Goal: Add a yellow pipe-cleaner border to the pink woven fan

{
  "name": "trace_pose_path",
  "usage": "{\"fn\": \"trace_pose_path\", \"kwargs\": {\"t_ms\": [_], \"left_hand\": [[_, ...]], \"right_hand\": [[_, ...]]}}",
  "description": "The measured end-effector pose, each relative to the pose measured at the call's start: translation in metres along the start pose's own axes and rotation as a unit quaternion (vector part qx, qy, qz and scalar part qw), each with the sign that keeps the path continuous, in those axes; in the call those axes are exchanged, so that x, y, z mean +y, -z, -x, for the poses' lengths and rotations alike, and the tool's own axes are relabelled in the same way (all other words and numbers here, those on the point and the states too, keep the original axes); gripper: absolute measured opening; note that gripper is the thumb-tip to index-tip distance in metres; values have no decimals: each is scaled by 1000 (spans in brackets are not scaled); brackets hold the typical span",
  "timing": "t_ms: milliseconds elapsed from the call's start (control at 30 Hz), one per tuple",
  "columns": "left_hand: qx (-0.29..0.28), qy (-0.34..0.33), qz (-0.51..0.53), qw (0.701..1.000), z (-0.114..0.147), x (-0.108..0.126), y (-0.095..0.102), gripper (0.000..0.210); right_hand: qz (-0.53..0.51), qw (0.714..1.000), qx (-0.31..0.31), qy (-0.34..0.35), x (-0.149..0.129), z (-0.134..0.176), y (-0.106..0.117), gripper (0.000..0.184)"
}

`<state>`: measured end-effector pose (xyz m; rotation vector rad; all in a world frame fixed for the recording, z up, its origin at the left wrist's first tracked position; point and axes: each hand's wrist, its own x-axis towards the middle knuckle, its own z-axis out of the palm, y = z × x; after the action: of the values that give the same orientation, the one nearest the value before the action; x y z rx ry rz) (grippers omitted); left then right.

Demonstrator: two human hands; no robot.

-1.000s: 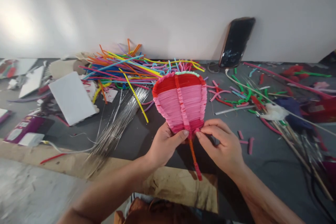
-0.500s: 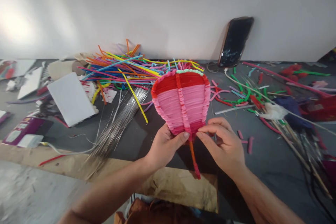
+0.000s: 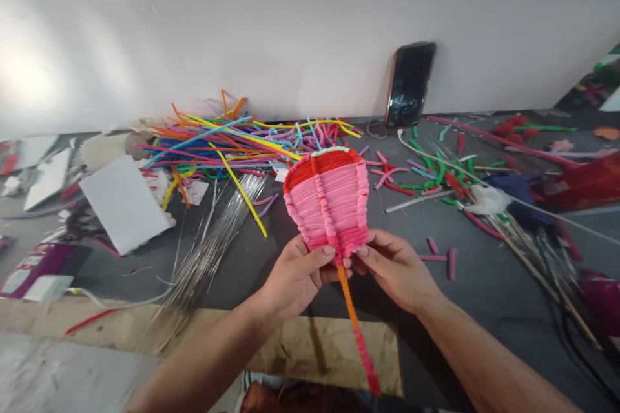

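A fan-shaped pipe-cleaner piece (image 3: 341,197) is held up in front of me, pink in the middle with red at its top and darker pink at its base. Twisted pink edging and a central rib run along it, and an orange and pink stem (image 3: 349,300) hangs from the base. My left hand (image 3: 298,274) is closed on the lower left of the piece, thumb over the rib's foot. At the lower right corner, my right hand (image 3: 397,268) pinches the edge between thumb and fingers. Fingertips behind the piece are partly hidden.
Behind lies a pile of coloured pipe cleaners (image 3: 203,142), with a bundle of thin wires (image 3: 213,245) before it. A phone (image 3: 411,85) leans on the wall, its white cable (image 3: 450,158) running right. A white box (image 3: 124,205) sits left; pipe-cleaner scraps (image 3: 451,263) lie right.
The piece has tilted back and looks shorter, its stem now reaching farther down toward me. My right hand has moved left and closed on its lower right corner. The camera view has shifted slightly.
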<state>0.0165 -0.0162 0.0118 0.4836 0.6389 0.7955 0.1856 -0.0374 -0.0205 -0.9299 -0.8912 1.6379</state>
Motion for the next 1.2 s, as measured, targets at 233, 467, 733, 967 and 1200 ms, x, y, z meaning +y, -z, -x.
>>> {"fn": "trace_pose_path", "kwargs": {"t_ms": [233, 467, 733, 967, 1200], "left_hand": [[-14, 39, 11, 999, 0, -1, 2, 9], [25, -8, -17, 1000, 0, 2, -1, 11], [29, -4, -36, 999, -1, 0, 0, 12], [30, 9, -19, 999, 1, 1, -1, 13], [91, -73, -97, 988, -3, -3, -1, 17]], "right_hand": [[-13, 1000, -19, 8, -2, -1, -6, 14], [47, 999, 19, 8, -5, 0, -1, 20], [34, 999, -8, 6, -13, 1, 0, 21], [41, 999, 11, 19, -2, 0, 2, 23], [128, 990, 64, 4, -8, -1, -4, 32]]}}
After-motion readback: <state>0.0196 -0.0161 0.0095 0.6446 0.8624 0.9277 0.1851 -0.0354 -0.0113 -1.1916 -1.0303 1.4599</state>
